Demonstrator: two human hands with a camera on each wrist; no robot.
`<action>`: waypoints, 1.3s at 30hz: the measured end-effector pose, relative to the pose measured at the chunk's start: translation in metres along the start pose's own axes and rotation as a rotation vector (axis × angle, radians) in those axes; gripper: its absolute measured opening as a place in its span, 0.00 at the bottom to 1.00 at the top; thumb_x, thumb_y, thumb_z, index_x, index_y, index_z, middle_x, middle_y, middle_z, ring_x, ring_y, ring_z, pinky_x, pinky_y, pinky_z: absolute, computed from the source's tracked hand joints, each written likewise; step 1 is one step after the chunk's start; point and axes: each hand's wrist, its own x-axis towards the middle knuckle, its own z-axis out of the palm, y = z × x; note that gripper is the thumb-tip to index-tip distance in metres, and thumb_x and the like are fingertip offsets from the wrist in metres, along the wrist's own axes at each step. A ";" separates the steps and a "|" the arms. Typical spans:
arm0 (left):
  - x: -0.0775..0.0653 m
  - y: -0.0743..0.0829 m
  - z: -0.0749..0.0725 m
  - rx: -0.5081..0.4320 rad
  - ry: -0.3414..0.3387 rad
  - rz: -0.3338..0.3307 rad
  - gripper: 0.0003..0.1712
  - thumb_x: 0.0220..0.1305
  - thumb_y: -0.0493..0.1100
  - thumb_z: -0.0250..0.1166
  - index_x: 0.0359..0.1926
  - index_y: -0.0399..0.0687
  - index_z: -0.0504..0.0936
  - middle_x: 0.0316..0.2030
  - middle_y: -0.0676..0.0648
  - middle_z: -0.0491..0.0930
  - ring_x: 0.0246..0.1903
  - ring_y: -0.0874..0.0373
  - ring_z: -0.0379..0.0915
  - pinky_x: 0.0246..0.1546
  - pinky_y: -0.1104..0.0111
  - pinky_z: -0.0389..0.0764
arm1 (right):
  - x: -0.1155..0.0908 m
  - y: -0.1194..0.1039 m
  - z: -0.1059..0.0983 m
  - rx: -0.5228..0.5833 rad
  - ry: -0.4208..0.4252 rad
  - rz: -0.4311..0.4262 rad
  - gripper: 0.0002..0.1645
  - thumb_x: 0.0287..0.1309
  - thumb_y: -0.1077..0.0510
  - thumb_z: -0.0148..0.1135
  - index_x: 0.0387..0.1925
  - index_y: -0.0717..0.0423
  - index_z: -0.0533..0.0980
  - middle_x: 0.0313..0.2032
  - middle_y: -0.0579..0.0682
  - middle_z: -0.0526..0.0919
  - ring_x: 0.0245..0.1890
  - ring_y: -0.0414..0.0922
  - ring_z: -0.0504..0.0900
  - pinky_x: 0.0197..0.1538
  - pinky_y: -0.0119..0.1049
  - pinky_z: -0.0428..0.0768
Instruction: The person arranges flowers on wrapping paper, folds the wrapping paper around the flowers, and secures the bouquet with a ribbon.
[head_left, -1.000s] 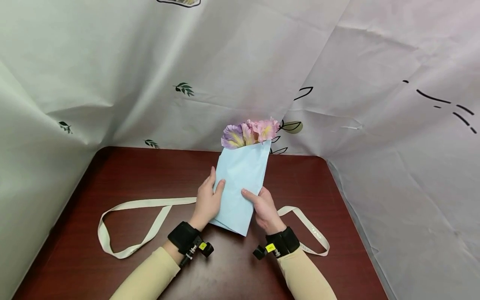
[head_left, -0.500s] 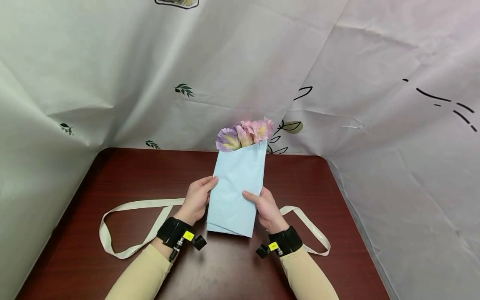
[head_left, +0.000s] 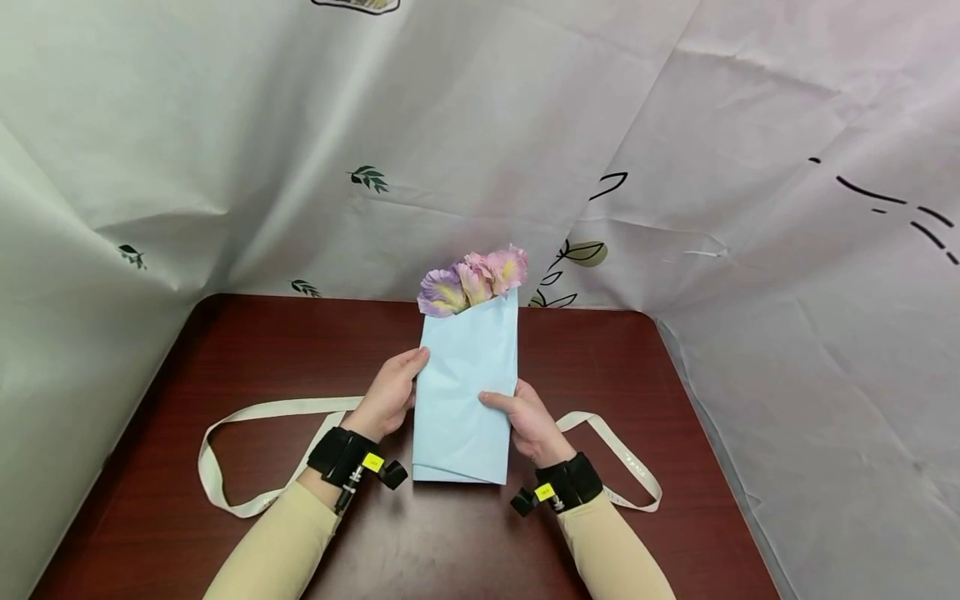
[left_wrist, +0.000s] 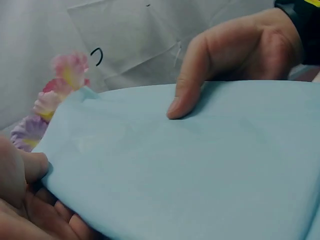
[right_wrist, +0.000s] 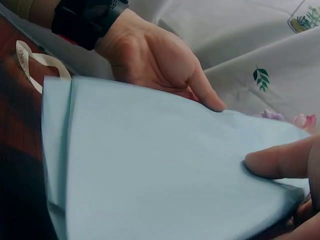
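Pink and purple flowers (head_left: 472,279) stick out of the top of a folded light blue paper wrapper (head_left: 465,400), held nearly upright above the table. My left hand (head_left: 388,395) grips its left edge, thumb on the front. My right hand (head_left: 531,421) holds the right edge lower down, its thumb pressed flat on the front face; the left wrist view shows that thumb (left_wrist: 187,92) on the paper. In both wrist views, most fingers are behind the wrapper or partly out of sight. The stems are hidden inside the paper.
A cream ribbon (head_left: 213,458) lies on the dark red-brown table (head_left: 247,350), looping out at the left, with another loop at the right; its middle is hidden behind the hands and wrapper. A pale printed cloth (head_left: 480,125) hangs behind and around the table.
The wrapped flowers have shifted left and slightly down and turned more upright. My left hand has moved left from the front face to the wrapper's edge. The right hand keeps its hold.
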 end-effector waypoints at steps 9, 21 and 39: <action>-0.002 -0.007 -0.003 -0.062 -0.081 -0.051 0.26 0.82 0.52 0.46 0.66 0.36 0.67 0.37 0.51 0.84 0.35 0.62 0.84 0.35 0.67 0.84 | 0.001 0.002 -0.001 0.147 -0.039 0.038 0.26 0.69 0.65 0.59 0.65 0.58 0.64 0.51 0.53 0.81 0.50 0.47 0.84 0.51 0.40 0.82; -0.033 -0.037 0.000 0.032 -0.271 -0.058 0.23 0.77 0.41 0.56 0.63 0.26 0.70 0.48 0.39 0.86 0.45 0.54 0.85 0.45 0.60 0.85 | 0.006 -0.001 -0.005 0.152 0.125 -0.010 0.27 0.67 0.64 0.62 0.64 0.57 0.66 0.54 0.54 0.77 0.52 0.49 0.82 0.54 0.41 0.78; -0.046 -0.058 -0.027 0.149 -0.260 -0.089 0.31 0.71 0.28 0.58 0.72 0.33 0.61 0.47 0.39 0.86 0.45 0.54 0.84 0.43 0.65 0.84 | 0.037 0.020 -0.008 0.105 0.017 0.131 0.26 0.69 0.63 0.61 0.65 0.58 0.68 0.53 0.53 0.81 0.53 0.46 0.82 0.53 0.39 0.80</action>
